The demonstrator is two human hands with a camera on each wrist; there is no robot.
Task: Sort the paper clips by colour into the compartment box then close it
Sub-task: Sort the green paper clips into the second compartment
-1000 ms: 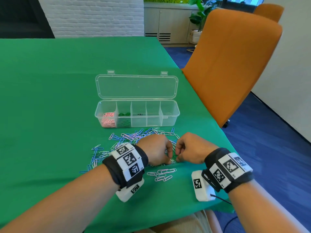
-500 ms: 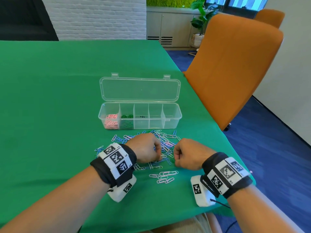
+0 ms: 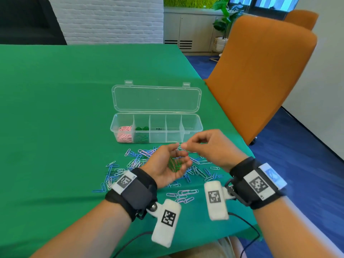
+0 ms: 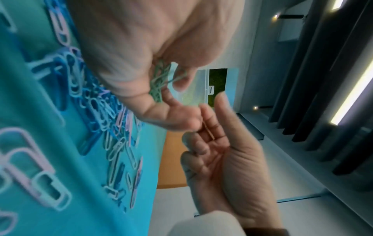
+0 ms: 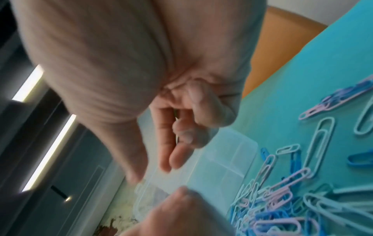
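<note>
- Left hand (image 3: 168, 165) is held palm-up above the table, fingers cupped round a bunch of thin green wire clips (image 3: 175, 164).
- Right hand (image 3: 210, 148) is raised just beside it, fingertips pinched together at the left thumb tip; what is pinched cannot be told.
- Compartment box (image 3: 156, 127) is clear rigid plastic, lid (image 3: 156, 98) laid open behind; pink clips (image 3: 124, 135) sit in the leftmost cell, green ones (image 3: 141, 134) in the next.
- Loose clips (image 3: 134, 161), blue, pink and pale, are scattered over the green cloth (image 3: 55, 108) between box and wrists.
</note>
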